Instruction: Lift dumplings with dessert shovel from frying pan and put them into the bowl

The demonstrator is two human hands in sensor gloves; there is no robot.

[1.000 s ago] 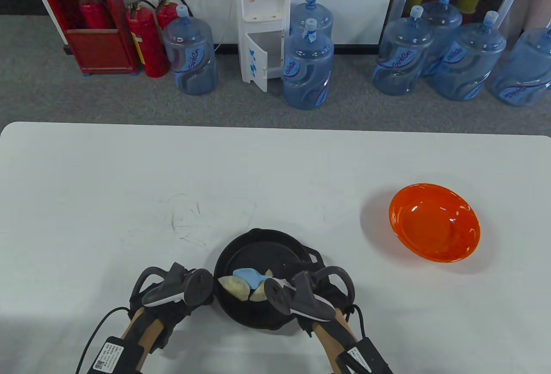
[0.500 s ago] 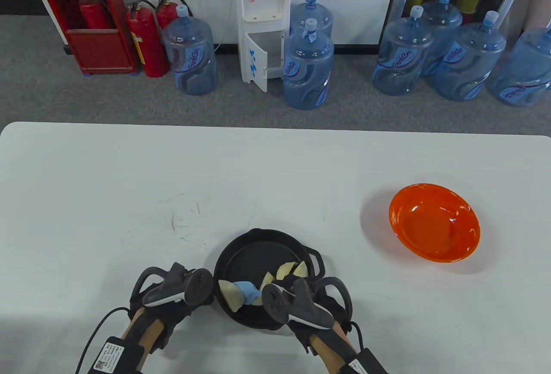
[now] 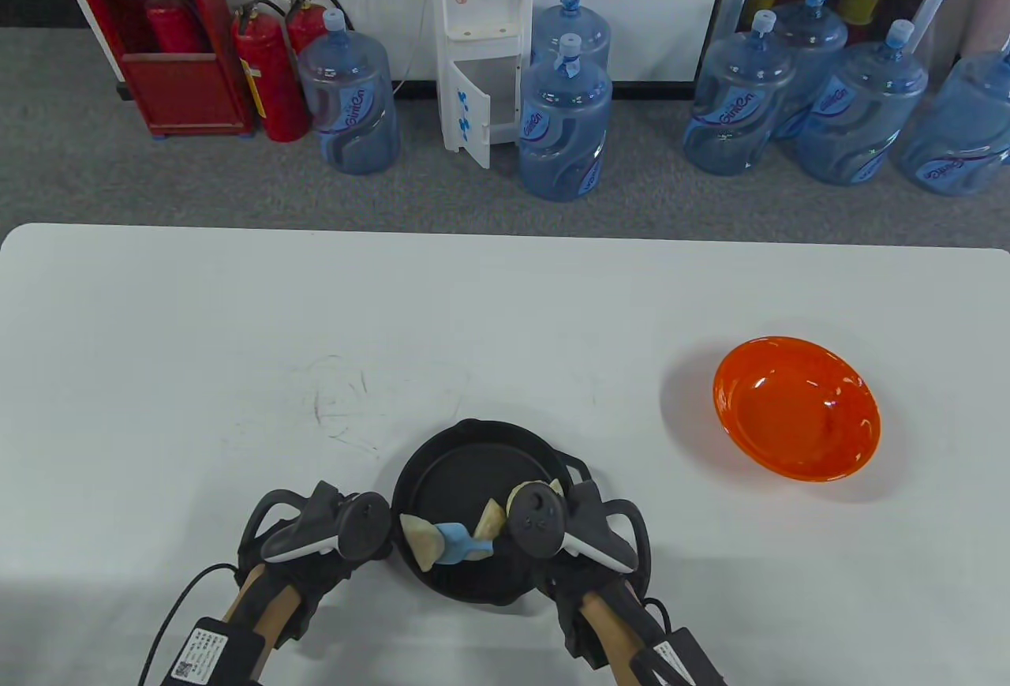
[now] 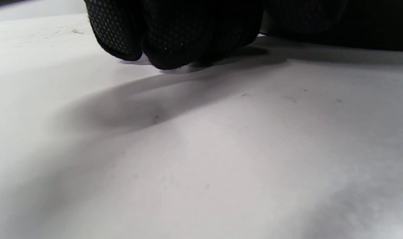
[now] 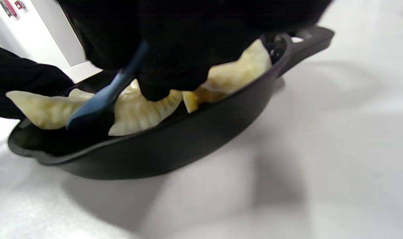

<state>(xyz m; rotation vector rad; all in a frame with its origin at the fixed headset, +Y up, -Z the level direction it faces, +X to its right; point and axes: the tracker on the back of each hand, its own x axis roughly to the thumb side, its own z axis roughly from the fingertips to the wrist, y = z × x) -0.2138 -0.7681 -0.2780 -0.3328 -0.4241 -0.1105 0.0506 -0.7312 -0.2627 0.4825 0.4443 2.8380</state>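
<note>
A black frying pan [image 3: 465, 473] sits near the table's front edge and holds several pale dumplings. One dumpling [image 3: 418, 540] lies at its near left and another [image 3: 491, 519] at the middle. My right hand [image 3: 564, 552] grips the handle of the blue dessert shovel [image 3: 458, 542]. The shovel's blade lies low between those two dumplings. In the right wrist view the shovel [image 5: 88, 114] slants down beside a dumpling [image 5: 45, 108] inside the pan [image 5: 174, 149]. My left hand [image 3: 316, 540] is at the pan's left side. Its curled fingers [image 4: 174, 36] rest on the table, apparently round the hidden pan handle. The orange bowl [image 3: 750, 433] stands empty at the right.
The white table [image 3: 237, 339] stretches wide behind and to the left of the pan. The pan's small loop handle [image 3: 580, 473] points toward the bowl. Water bottles, a dispenser and fire extinguishers stand on the floor beyond the far edge.
My right hand has turned and drawn the shovel's blade from the pan's middle toward its near left. The left dumpling slid slightly nearer. The left hand stayed put.
</note>
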